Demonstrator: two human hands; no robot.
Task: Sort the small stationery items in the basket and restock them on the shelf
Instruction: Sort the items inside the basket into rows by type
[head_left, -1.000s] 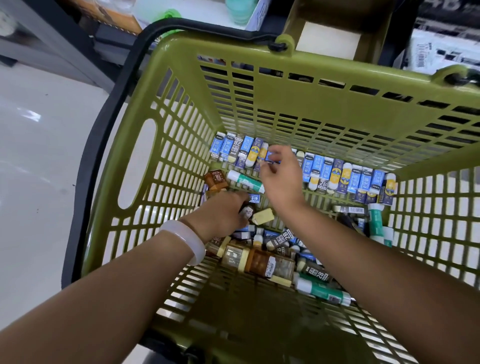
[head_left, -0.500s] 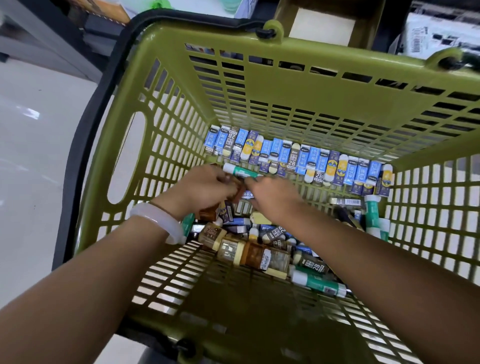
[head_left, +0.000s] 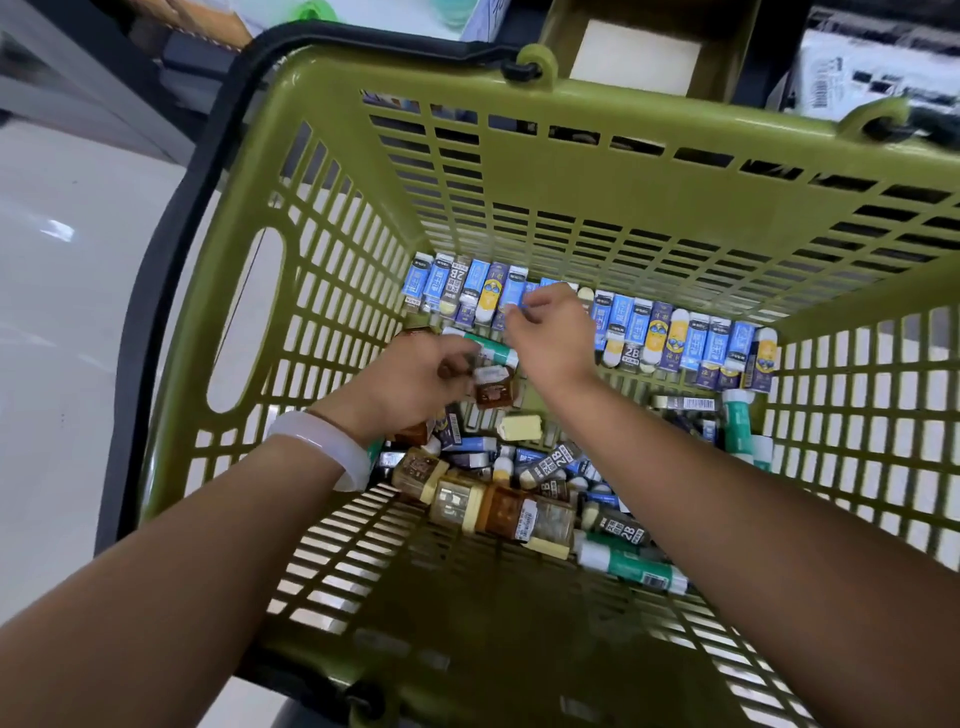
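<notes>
A green plastic basket (head_left: 571, 171) holds small stationery. Blue, yellow and dark erasers stand in a row (head_left: 675, 338) along its far wall. A loose pile (head_left: 519, 483) of erasers, brown sharpeners and green glue sticks lies in the middle. My right hand (head_left: 553, 343) reaches to the left part of the row and pinches a blue eraser (head_left: 519, 296) with its fingertips. Just below and left of it, my left hand (head_left: 415, 379) has its fingers curled at a small brown sharpener (head_left: 493, 389) held above the pile.
The basket's black handle (head_left: 208, 156) arcs over its left side, above a pale floor (head_left: 62, 312). Shelf boxes and a printed carton (head_left: 872, 67) sit beyond the far rim. A green glue stick (head_left: 737, 421) lies by the right wall.
My right hand has gone from the pile back up to the eraser row. My left hand has shifted slightly and now has a brown sharpener at its fingertips.
</notes>
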